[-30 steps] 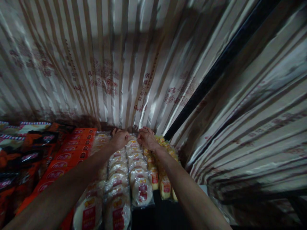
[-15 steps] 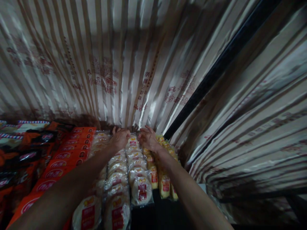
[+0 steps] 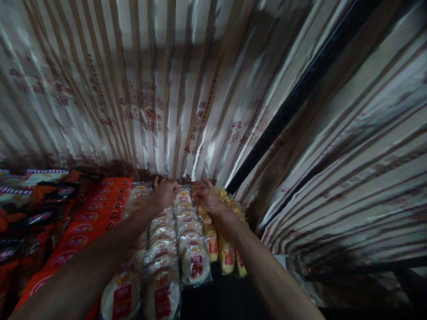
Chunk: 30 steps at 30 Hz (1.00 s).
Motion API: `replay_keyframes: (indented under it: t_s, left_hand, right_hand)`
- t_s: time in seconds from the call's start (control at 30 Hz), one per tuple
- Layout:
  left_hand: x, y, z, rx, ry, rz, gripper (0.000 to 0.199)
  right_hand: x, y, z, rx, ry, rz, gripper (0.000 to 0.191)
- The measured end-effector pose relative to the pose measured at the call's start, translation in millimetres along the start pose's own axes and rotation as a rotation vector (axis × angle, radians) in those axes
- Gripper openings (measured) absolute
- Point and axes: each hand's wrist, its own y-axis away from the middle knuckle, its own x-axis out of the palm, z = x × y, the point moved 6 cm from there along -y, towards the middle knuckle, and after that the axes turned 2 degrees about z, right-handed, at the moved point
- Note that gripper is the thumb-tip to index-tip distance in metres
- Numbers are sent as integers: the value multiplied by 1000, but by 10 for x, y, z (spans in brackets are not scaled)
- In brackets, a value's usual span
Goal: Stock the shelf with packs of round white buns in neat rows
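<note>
Several clear-wrapped round pale cakes (image 3: 196, 262) with red labels overlap in rows running away from me. At the far end of one row, a wrapped round cake (image 3: 184, 195) lies between my two hands. My left hand (image 3: 166, 193) has its fingers curled at the left edge of that wrapper. On the opposite edge, my right hand (image 3: 206, 195) is closed in a pinch, other fingers raised. The fingertips are dim and partly hidden. Under and beside my right wrist run rows of yellow wrapped cakes (image 3: 227, 255).
Orange packets (image 3: 81, 228) overlap in a row at the left, with black-and-orange bags (image 3: 40, 216) beyond them. A pale striped printed curtain (image 3: 160, 89) hangs close behind the goods. A dark slanting pole (image 3: 276, 120) stands right of my hands. Dark table surface (image 3: 216, 298) shows in front.
Both hands stay at the far end of the row, almost unmoved. The view has shifted very slightly; the cakes lie as before.
</note>
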Motion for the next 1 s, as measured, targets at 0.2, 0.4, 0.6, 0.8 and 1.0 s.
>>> replay_keyframes:
  t_s: [0.2, 0.4, 0.6, 0.8, 1.0]
  left_hand:
    - [-1, 6, 47, 14, -28, 39, 19]
    - [-38, 62, 51, 38, -74, 32, 13]
    - [-15, 110, 81, 80, -60, 86, 6]
    - [3, 134, 50, 108, -52, 89, 8]
    - [3, 145, 37, 75, -60, 55, 11]
  right_hand:
    - [-17, 22, 15, 108, 52, 4, 7]
    - [-4, 37, 36, 106, 73, -24, 9]
    - [-6, 49, 36, 127, 66, -60, 9]
    - [-9, 35, 49, 123, 69, -60, 12]
    - [7, 28, 29, 95, 53, -98, 13]
